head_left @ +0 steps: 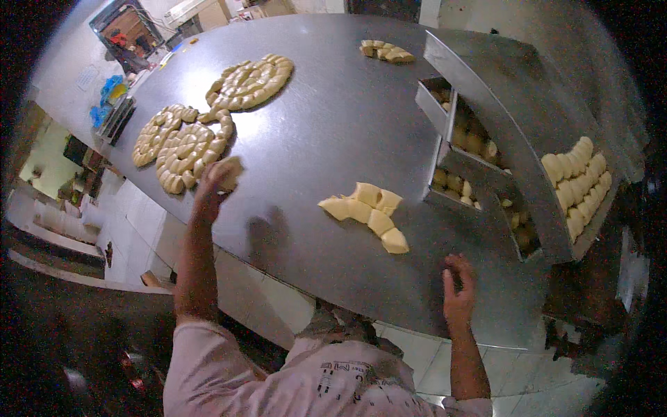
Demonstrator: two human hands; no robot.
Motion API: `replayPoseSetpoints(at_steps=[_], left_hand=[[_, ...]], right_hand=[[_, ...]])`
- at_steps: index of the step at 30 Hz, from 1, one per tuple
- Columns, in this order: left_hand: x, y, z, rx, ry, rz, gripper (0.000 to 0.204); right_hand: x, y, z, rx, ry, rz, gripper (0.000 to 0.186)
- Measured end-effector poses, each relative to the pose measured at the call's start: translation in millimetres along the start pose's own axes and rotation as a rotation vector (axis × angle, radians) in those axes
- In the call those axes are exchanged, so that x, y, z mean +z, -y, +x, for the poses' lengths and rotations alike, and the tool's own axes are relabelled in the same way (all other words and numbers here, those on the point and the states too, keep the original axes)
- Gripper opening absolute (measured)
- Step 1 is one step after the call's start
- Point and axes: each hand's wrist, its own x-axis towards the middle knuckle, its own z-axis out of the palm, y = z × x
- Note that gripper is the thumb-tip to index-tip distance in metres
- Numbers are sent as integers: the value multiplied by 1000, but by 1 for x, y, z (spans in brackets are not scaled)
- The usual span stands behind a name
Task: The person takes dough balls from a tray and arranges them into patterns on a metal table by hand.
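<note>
Right hand [458, 286] curled empty on steel table [333, 125], left grip closed on dough piece [228, 171], long axis upright.

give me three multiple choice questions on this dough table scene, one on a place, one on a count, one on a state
1. Where does the left hand reach?
A. into the metal trays
B. to a dough piece by the coiled dough rings
C. to the floor

2. How many coiled rings of dough pieces lie on the steel table?
A. one
B. three
C. six

3. What is the state of the right hand?
A. resting on the table near its front edge, holding no dough
B. gripping a knife
C. lifting a tray

Answers:
1 B, the left hand is stretched out on a dough piece beside the nearest ring.
2 B, two rings lie joined at the left and a third ring sits further back.
3 A, the right hand lies on bare steel, apart from the cut dough chunks.
</note>
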Motion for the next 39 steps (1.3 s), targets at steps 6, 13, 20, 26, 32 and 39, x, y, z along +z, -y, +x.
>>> replayPoseSetpoints(at_steps=[6, 13, 20, 26, 32, 39], left_hand=[[116, -65, -100, -13, 685, 26, 53], [69, -50, -84, 35, 725, 44, 23], [11, -22, -39, -134, 212, -404, 15], [80, -17, -48, -189, 434, -263, 25], [107, -43, -54, -137, 559, -72, 27], [157, -50, -65, -182, 703, -92, 26]], right_hand=[[69, 127, 10, -56, 38, 638, 28], [87, 105, -15, 146, 193, 409, 22], [0, -29, -62, -42, -313, -898, 30], [33, -9, 0, 39, -477, -656, 31], [-33, -52, -29, 170, -646, -807, 21], [-50, -36, -35, 89, -289, -483, 22]])
